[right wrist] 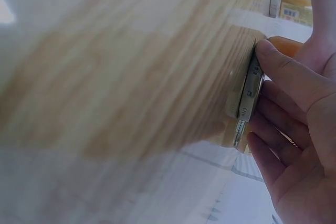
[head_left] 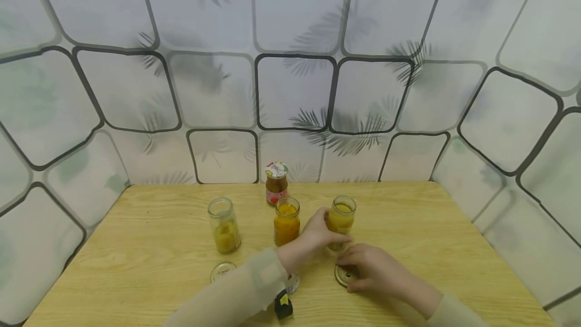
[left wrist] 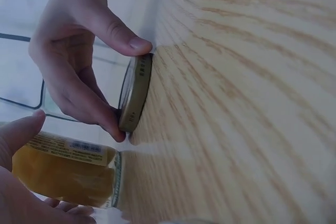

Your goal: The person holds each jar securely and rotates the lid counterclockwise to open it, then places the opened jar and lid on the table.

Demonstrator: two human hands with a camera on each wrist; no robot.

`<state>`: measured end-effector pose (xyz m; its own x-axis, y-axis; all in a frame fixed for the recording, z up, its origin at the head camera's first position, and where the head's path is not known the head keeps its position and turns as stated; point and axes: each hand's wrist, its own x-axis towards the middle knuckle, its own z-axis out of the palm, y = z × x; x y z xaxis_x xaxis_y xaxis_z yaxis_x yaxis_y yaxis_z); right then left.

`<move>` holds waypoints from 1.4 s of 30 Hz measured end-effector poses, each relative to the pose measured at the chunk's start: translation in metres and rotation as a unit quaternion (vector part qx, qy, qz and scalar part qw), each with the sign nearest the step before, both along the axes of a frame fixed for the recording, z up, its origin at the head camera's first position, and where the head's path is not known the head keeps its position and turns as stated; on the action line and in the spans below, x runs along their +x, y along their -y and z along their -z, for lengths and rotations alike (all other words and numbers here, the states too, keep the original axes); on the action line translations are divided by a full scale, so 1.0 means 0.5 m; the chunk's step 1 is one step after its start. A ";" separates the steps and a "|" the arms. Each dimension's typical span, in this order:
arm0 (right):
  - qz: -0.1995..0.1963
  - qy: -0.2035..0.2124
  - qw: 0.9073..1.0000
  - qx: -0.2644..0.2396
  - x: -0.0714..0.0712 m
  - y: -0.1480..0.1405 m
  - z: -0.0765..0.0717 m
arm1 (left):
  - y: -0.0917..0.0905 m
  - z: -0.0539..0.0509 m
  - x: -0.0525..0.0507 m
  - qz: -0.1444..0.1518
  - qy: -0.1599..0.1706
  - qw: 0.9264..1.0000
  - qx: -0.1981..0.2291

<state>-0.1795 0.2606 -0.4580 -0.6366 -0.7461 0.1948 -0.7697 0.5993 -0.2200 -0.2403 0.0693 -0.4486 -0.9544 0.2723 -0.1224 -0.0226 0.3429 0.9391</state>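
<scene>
My left hand (head_left: pixel 315 231) grips a glass jar (head_left: pixel 342 214) of yellow contents, its thumb along the near side; the jar stands uncapped on the table. Just in front of that jar, my right hand (head_left: pixel 376 269) pinches a round metal lid (head_left: pixel 343 276) by its rim. The left wrist view shows the lid (left wrist: pixel 136 95) between thumb and fingertips, low at the tabletop. From the right wrist, the lid (right wrist: pixel 252 90) looks nearly flat to the wood; whether it touches all round I cannot tell.
An open jar of orange contents (head_left: pixel 287 226) stands left of my hand, and another open jar (head_left: pixel 225 231) with yellow pieces farther left. Behind is a capped jar (head_left: pixel 276 185). A second lid (head_left: pixel 223 270), a partly hidden lid (head_left: pixel 292 282) and a small black object (head_left: pixel 283 308) lie nearer.
</scene>
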 end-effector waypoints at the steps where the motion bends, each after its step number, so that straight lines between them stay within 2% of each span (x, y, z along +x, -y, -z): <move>1: 0.000 0.001 1.000 -0.001 0.000 0.000 0.000 | 0.001 -0.002 0.001 0.000 0.000 1.000 -0.002; 8: 0.010 0.008 1.000 0.003 0.001 0.002 -0.001 | 0.008 -0.030 0.016 0.013 -0.018 1.000 -0.009; 22: 0.020 0.007 1.000 0.010 0.003 0.002 -0.004 | 0.030 -0.120 0.035 0.063 -0.007 0.997 0.052; 29: 0.021 0.014 1.000 0.012 0.004 0.003 -0.006 | 0.055 -0.168 0.050 0.091 0.000 0.995 0.049; 34: 0.025 0.020 0.999 0.018 0.006 0.005 -0.009 | 0.074 -0.188 0.047 0.112 -0.004 0.992 0.057; 40: 0.035 0.034 0.999 0.019 0.005 0.004 -0.009 | 0.102 -0.219 0.029 0.131 -0.017 0.989 0.061; 42: 0.036 0.039 0.998 0.017 0.004 0.004 -0.009 | 0.113 -0.230 0.023 0.130 -0.016 0.989 0.064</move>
